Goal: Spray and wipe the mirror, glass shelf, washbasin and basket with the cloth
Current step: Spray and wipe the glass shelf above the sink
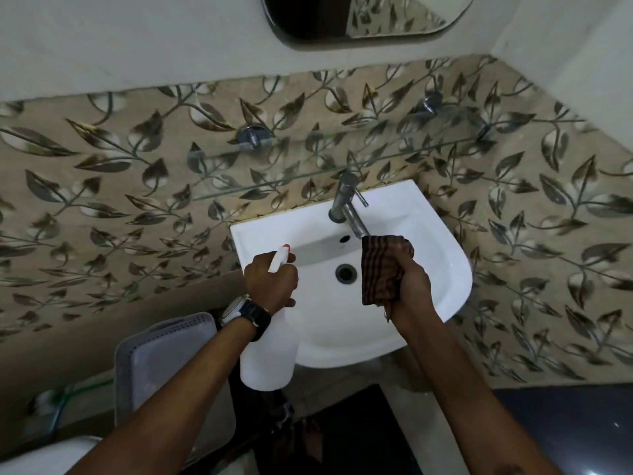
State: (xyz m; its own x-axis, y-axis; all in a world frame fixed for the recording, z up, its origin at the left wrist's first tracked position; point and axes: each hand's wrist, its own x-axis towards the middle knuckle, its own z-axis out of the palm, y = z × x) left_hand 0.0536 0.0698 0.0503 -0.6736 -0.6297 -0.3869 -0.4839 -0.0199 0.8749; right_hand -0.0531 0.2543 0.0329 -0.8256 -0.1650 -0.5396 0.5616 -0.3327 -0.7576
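Your left hand holds the spray bottle over the near-left rim of the washbasin. Its fingers are curled round the neck and trigger, the nozzle points into the bowl, and the bottle body hangs below the wrist. That grip suits spraying down toward the drain.

Your right hand grips the cloth, fingers clamped on a bunched fold. The striped cloth hangs over the bowl just below the spout of the tap; whether it touches the spout cannot be told. Held there, it can follow the spray without a long reach.

Judgement: the washbasin step is in hand.

The glass shelf is fixed to the tiled wall above the tap, and the mirror hangs higher, partly out of view. The basket sits low at your left, beside the basin. No wetness or streaks can be made out, so progress on the shelf and mirror cannot be judged.

Risk: the bottle body hangs close to the basin rim and may knock it.
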